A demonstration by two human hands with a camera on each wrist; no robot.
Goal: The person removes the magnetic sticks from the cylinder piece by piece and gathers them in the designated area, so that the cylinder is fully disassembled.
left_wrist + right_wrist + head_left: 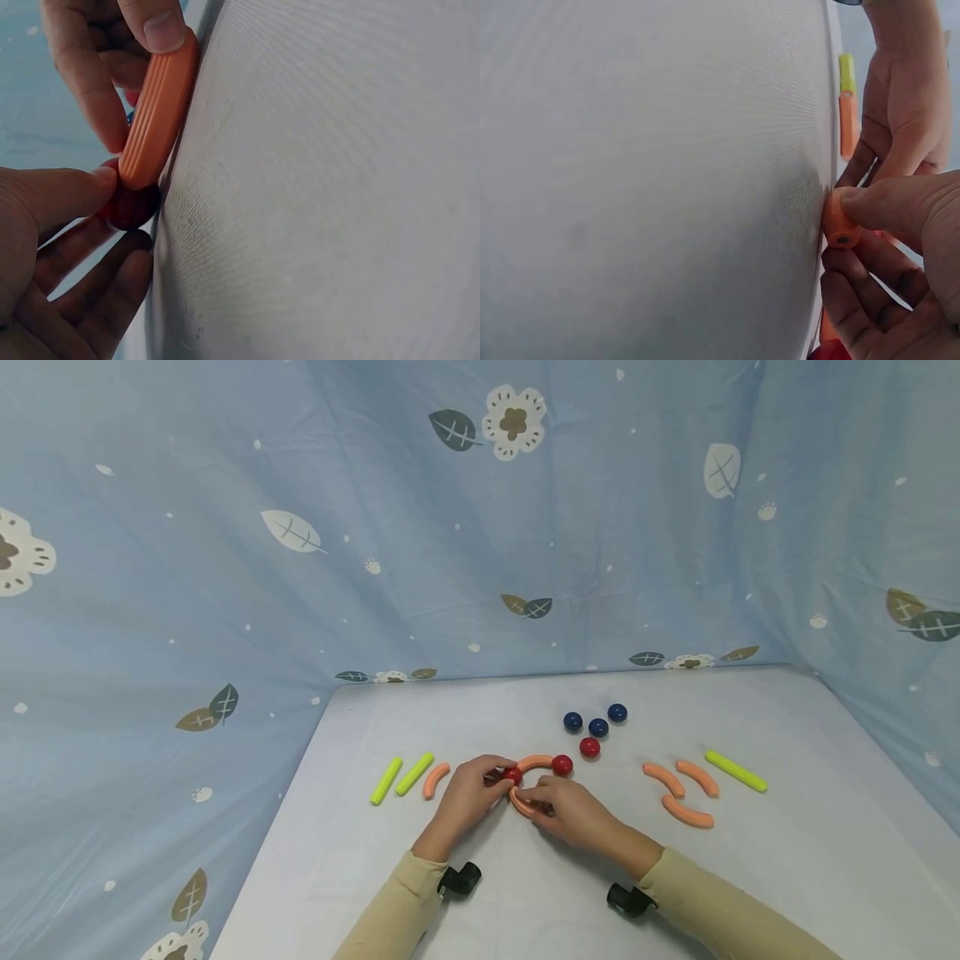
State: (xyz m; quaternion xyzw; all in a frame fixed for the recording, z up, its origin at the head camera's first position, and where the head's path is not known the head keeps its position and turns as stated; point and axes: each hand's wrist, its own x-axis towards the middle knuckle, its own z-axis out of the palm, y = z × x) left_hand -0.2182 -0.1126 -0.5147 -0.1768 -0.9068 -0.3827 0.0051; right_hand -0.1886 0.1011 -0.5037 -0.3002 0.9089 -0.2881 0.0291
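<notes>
My left hand [467,792] holds a red ball [513,776] between thumb and fingers. Between the thumb and fingers of my right hand [576,810] is a curved orange rod [521,804]. In the left wrist view, that orange rod [159,112] has its end against the red ball [135,208], low over the white table. A second curved orange rod [536,762] runs from the held ball to another red ball [562,765]. The right wrist view shows the held rod's near end [843,238], with a small dark disc in it.
Three blue balls [598,727] and a loose red ball [590,747] lie behind. To the left are two straight yellow-green rods [415,774] and a curved orange rod [437,781]. Three curved orange rods [687,812] and a yellow-green rod [737,772] lie right. A patterned blue curtain [420,568] surrounds the table.
</notes>
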